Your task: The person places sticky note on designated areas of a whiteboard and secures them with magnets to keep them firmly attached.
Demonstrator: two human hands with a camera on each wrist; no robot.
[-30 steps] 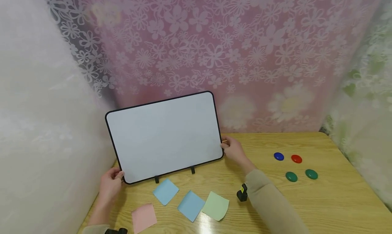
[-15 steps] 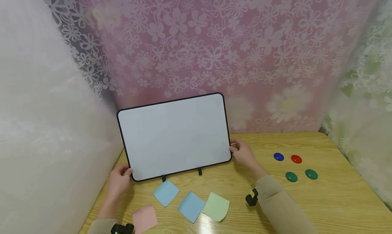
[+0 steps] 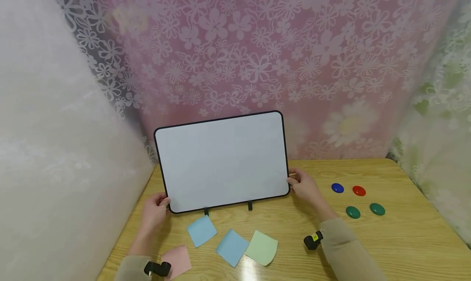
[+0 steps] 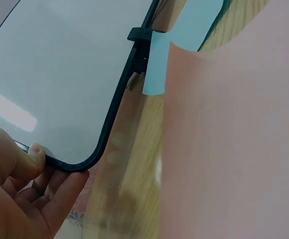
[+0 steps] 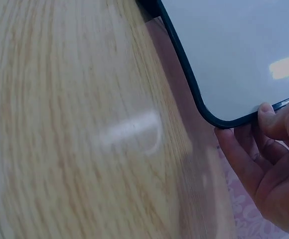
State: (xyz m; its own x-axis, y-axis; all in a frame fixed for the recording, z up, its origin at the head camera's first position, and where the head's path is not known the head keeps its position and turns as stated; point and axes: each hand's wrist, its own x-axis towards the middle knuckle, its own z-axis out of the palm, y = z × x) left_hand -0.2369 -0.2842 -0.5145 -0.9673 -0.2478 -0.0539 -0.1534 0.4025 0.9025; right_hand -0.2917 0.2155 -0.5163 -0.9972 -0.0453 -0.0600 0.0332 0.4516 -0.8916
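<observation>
A white board with a black rim, a whiteboard (image 3: 224, 162), stands near the back of the wooden table on small black feet (image 3: 250, 206). Its right side sits farther back than its left. My left hand (image 3: 153, 210) pinches the lower left edge, thumb on the white face and fingers behind. At the lower right edge my right hand (image 3: 304, 187) grips in the same way. The left wrist view shows the left thumb over the rim beside one black foot (image 4: 140, 47). Fingertips behind the board are partly hidden.
In front of the board lie two blue sticky notes (image 3: 232, 247), a green one (image 3: 262, 248) and a pink one (image 3: 177, 261). To the right are a blue magnet (image 3: 337, 188), a red one (image 3: 359, 190) and two green ones (image 3: 353, 212). A floral curtain (image 3: 257, 68) hangs behind.
Both hands have moved the whiteboard to the right along the table, and its slant has lessened a little. The sticky notes and magnets have stayed where they were.
</observation>
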